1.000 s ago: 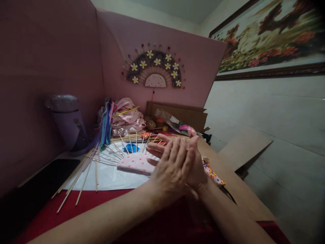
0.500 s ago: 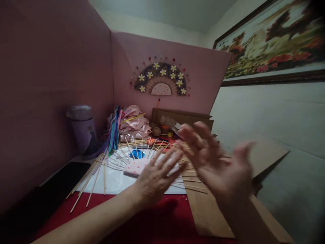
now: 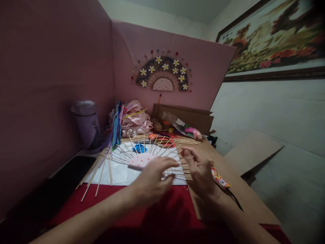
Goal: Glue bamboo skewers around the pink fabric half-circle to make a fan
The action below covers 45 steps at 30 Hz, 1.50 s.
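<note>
My left hand (image 3: 152,178) hovers palm down over the near edge of the white sheet (image 3: 116,178), its fingers bent and the thumb apart, with nothing in it. Beside it my right hand (image 3: 200,174) is raised above the cardboard, fingers curled in against the thumb; no object shows in them. Behind the left hand lies a half-round pad in pink dotted cloth (image 3: 139,160), partly covered by that hand. Thin wooden sticks (image 3: 132,144) fan out from the pad.
Loose sticks (image 3: 92,174) lie at left, near a purple flask (image 3: 87,128). Pipe cleaners (image 3: 116,123), bundled dotted cloth (image 3: 137,117) and orange-handled scissors (image 3: 153,136) are behind. A patterned corded tool (image 3: 220,179) rests on cardboard (image 3: 243,200). A flowered fan (image 3: 165,67) hangs on the pink board.
Both hands have come lower, and the right has moved left, towards the other. The right fingers, spread before, are curled in; the left fingers are more bent. The view has shifted slightly.
</note>
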Motion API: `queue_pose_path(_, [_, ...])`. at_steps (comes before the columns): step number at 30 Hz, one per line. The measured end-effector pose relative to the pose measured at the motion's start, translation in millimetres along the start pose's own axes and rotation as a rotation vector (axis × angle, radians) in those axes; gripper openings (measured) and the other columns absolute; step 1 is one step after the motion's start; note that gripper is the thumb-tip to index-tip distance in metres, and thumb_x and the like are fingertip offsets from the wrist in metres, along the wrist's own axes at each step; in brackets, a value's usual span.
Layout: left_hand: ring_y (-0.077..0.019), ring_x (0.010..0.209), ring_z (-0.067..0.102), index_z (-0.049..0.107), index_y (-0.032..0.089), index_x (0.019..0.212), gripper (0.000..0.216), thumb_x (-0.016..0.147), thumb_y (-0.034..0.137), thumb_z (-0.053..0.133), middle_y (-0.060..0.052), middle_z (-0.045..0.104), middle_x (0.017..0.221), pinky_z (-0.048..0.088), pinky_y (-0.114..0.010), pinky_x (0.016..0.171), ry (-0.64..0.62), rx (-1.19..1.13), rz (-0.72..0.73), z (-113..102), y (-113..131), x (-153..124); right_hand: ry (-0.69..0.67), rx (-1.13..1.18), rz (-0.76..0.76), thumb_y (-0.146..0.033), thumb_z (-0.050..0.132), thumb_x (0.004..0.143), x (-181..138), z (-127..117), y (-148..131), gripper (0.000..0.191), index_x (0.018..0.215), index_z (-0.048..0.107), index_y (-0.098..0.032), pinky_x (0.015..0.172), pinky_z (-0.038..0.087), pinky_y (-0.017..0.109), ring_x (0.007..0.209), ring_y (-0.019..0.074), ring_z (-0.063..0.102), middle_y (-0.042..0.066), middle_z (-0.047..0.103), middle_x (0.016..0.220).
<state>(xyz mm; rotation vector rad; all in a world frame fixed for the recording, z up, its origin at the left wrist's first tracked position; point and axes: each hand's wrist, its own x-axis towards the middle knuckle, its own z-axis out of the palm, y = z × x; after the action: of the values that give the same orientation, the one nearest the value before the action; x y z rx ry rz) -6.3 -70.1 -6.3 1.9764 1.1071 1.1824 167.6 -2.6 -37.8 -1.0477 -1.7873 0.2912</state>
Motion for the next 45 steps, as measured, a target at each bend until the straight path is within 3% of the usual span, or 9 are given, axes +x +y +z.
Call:
queue_pose_path(3, [-0.0301,0.095,0.056,0.071,0.019,0.088,0.020,0.075,0.013,0.057,-0.013,0.068,0.094,0.038,-0.049,0.089,0.142,0.440,-0.064,-23.9,-33.4,4.3,-0.214,-0.207,-0.071,-0.036,0.046,0.091,-12.8,4.4,-3.7,0.028,0.079,0.067,-0.021,0.061,0.040,0.028,0.069,0.0181,0.063,0.004,0.069,0.073])
queue_pose_path(7, [-0.0258,0.083,0.056,0.068,0.021,0.086,0.015,0.073,0.019,0.060,-0.008,0.066,0.084,0.042,-0.043,0.081,0.291,0.449,-0.170,-38.8,-54.0,-6.1,-0.281,-0.325,-0.195,-0.029,0.052,0.089,-18.5,13.6,-7.6,0.017,0.084,0.065,-0.021,0.070,0.040,0.029,0.081,0.0193,0.061,0.004,0.068,0.084])
queue_pose_path(9, [-0.0229,0.080,0.057,0.065,0.020,0.088,0.017,0.071,0.020,0.063,-0.007,0.063,0.084,0.044,-0.038,0.077,0.399,0.256,-0.278,-41.3,-52.8,-15.8,-0.306,-0.375,-0.236,-0.029,0.058,0.085,-16.5,17.7,-9.1,0.014,0.094,0.064,-0.020,0.074,0.040,0.031,0.091,0.0220,0.059,0.006,0.066,0.094])
queue_pose_path(13, [-0.0204,0.077,0.062,0.055,0.013,0.095,0.026,0.069,0.013,0.063,-0.010,0.060,0.089,0.051,-0.033,0.069,0.697,-0.398,-0.658,-40.8,-43.2,-31.2,-0.385,-0.503,-0.254,-0.038,0.066,0.077,-14.8,25.8,-10.2,0.034,0.105,0.060,-0.018,0.078,0.040,0.036,0.095,0.0272,0.054,0.009,0.063,0.099])
queue_pose_path(17, [-0.0197,0.073,0.066,0.052,0.006,0.090,0.017,0.074,0.001,0.050,-0.014,0.060,0.080,0.054,-0.030,0.071,0.833,-0.789,-0.852,-40.2,-37.4,-32.8,-0.425,-0.522,-0.254,-0.036,0.067,0.077,-21.3,33.2,-3.0,0.034,0.105,0.058,-0.017,0.081,0.038,0.038,0.094,0.0271,0.053,0.009,0.063,0.099])
queue_pose_path(25, [-0.0236,0.080,0.067,0.049,0.005,0.105,0.028,0.078,0.002,0.046,-0.026,0.057,0.108,0.054,-0.027,0.058,0.865,-0.915,-0.964,-47.3,-44.9,-21.3,-0.473,-0.453,-0.309,-0.016,0.057,0.082,-21.8,43.2,16.7,0.031,0.113,0.055,-0.018,0.083,0.037,0.036,0.100,0.0244,0.050,0.009,0.061,0.109])
queue_pose_path(33, [-0.0168,0.064,0.065,0.049,0.013,0.081,0.013,0.076,0.001,0.050,-0.013,0.061,0.087,0.049,-0.023,0.046,0.862,-0.987,-0.927,-47.8,-50.6,-25.3,-0.453,-0.280,-0.366,-0.007,0.046,0.081,-19.9,33.3,8.4,0.029,0.108,0.053,-0.016,0.082,0.039,0.037,0.094,0.0234,0.049,0.010,0.059,0.102])
queue_pose_path(37, [-0.0129,0.052,0.060,0.055,0.013,0.080,0.002,0.081,0.011,0.055,-0.005,0.058,0.071,0.045,-0.021,0.040,0.808,-1.008,-0.904,-45.7,-46.8,-24.8,-0.455,-0.217,-0.363,-0.008,0.045,0.083,-19.5,23.4,0.8,0.027,0.108,0.052,-0.016,0.083,0.040,0.038,0.096,0.0240,0.049,0.010,0.058,0.103])
queue_pose_path(45, [-0.0177,0.064,0.066,0.055,0.011,0.089,0.011,0.080,0.005,0.052,-0.009,0.065,0.081,0.057,-0.032,0.061,0.738,-1.098,-0.845,-34.3,-38.7,-23.4,-0.461,-0.199,-0.399,-0.006,0.046,0.083,-19.6,4.8,-3.8,0.033,0.113,0.049,-0.018,0.086,0.040,0.040,0.099,0.0246,0.049,0.011,0.057,0.107])
